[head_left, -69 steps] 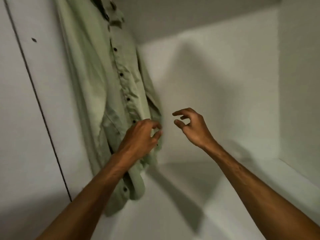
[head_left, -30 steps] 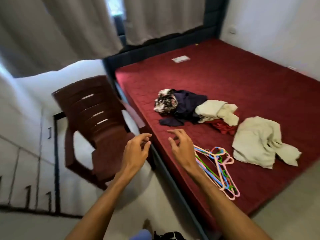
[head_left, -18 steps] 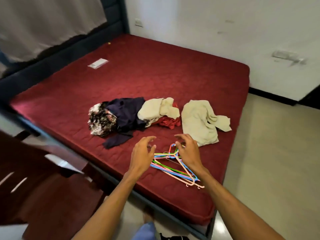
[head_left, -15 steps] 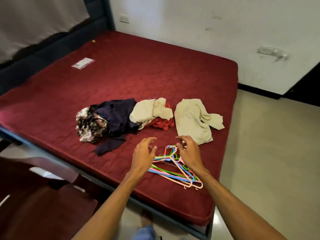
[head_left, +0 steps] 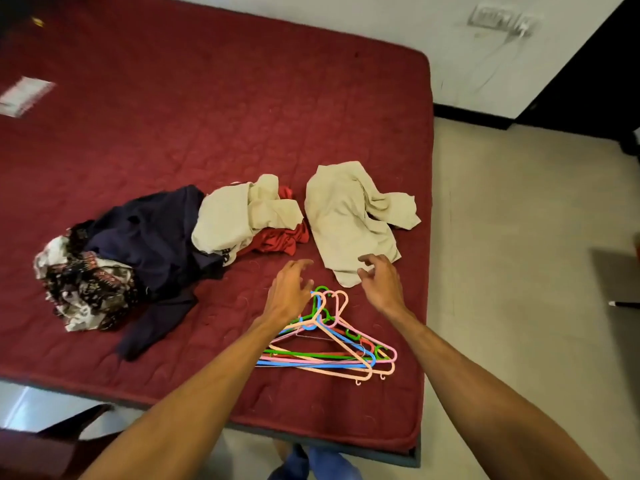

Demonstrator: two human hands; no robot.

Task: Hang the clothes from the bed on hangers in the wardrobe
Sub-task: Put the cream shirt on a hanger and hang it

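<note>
On the red mattress (head_left: 207,116) lies a heap of clothes: a patterned black-and-white piece (head_left: 79,289), a navy garment (head_left: 156,237), a cream garment (head_left: 235,216) over a red one (head_left: 284,237). A separate cream shirt (head_left: 346,220) lies to the right. Several coloured plastic hangers (head_left: 332,344) are stacked near the bed's front edge. My left hand (head_left: 289,296) hovers over the hanger hooks, fingers relaxed, holding nothing. My right hand (head_left: 381,284) is over the lower edge of the cream shirt, fingers loosely spread, holding nothing.
A white paper or card (head_left: 24,97) lies far left on the mattress. Pale tiled floor (head_left: 519,271) runs along the bed's right side, with a dark doorway (head_left: 595,64) at the top right. A dark brown chair (head_left: 41,452) shows at the bottom left.
I turned from the wardrobe, where the green shirt hangs, to the bed. Both hands have come forward over the mattress, now above the hangers and the cream shirt's edge.
</note>
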